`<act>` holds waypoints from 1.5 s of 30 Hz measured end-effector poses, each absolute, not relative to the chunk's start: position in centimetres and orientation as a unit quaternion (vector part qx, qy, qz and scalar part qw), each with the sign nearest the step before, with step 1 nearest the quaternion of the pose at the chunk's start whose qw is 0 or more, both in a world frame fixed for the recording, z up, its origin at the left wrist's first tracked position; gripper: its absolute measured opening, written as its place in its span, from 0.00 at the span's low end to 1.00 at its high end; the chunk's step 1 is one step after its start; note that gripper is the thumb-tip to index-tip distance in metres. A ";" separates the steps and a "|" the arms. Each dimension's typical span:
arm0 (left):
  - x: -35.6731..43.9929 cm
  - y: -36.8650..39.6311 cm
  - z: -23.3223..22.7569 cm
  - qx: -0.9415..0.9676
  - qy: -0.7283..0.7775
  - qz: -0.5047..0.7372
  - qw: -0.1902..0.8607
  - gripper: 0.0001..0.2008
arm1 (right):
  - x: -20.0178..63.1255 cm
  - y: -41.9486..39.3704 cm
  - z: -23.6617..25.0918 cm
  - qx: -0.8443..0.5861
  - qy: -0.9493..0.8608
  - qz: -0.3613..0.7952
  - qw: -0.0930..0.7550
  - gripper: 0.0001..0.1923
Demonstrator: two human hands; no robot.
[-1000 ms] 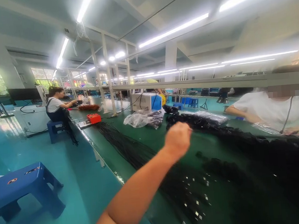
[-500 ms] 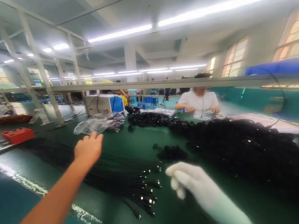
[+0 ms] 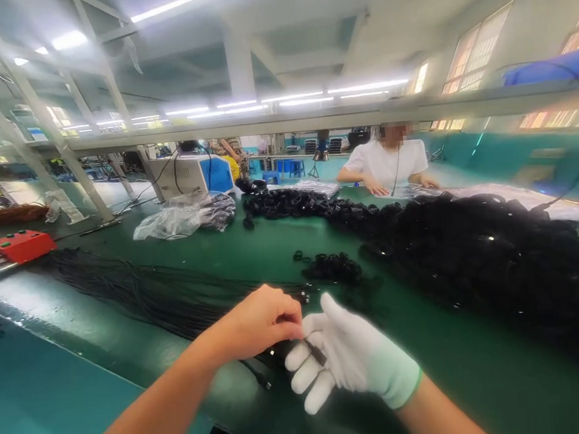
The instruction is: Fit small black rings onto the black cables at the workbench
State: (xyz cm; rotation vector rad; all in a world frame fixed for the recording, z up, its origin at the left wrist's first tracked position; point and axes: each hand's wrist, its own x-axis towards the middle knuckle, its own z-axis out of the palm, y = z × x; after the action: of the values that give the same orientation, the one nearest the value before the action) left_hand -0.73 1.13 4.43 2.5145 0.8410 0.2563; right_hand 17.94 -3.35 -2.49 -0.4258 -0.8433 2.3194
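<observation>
My bare left hand [image 3: 270, 320] is closed in a pinch on a thin black cable, near its end. The cable's dark connector [image 3: 316, 354] slants down across the fingers of my right hand [image 3: 353, 352], which wears a white glove with a green cuff. That hand is open, palm turned up, thumb raised and fingers apart, and its fingertips meet my left hand. Beneath my left forearm runs a long bundle of black cables [image 3: 140, 292] with small metal plugs at the near end, partly hidden by my hands.
On the green table [image 3: 207, 253] lie a small heap of black rings [image 3: 334, 268], a large pile of black coils [image 3: 472, 249] and clear plastic bags [image 3: 169, 218]. A red button box [image 3: 21, 245] is at left. Another person in white [image 3: 390, 162] sits across, beneath a shelf rail [image 3: 282, 125].
My left hand has come from near the plastic bags to my right hand and now pinches a cable. My right hand has turned palm up and spread its fingers. The view has tilted down.
</observation>
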 end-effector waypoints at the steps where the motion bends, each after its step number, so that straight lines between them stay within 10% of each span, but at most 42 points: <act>1: -0.6 1.3 4.6 0.924 0.297 0.083 0.227 0.09 | 17.8 -3.2 -2.7 -0.158 -0.315 0.884 0.307 0.39; 17: 2.9 2.7 3.7 0.943 0.202 0.081 0.251 0.09 | 16.7 -4.2 -5.1 -0.065 -0.304 0.923 0.227 0.19; 31: 0.0 -4.8 -5.2 0.945 0.311 0.103 0.000 0.10 | 22.8 -1.8 -0.9 -0.101 -0.252 0.753 0.600 0.08; 39: 0.2 -1.5 4.6 0.907 0.359 0.197 0.095 0.06 | 18.4 -3.6 -3.8 -0.127 -0.342 0.862 0.352 0.21; 45: 1.2 0.7 4.4 0.871 0.375 0.197 0.250 0.06 | 16.9 -4.8 -3.8 -0.085 -0.361 0.872 0.319 0.21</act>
State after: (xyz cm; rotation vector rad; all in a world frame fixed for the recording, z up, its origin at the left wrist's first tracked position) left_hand 1.25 0.74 4.37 2.3710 1.0200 0.5356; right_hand 16.93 -4.75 -3.78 -0.2227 -0.9504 2.2938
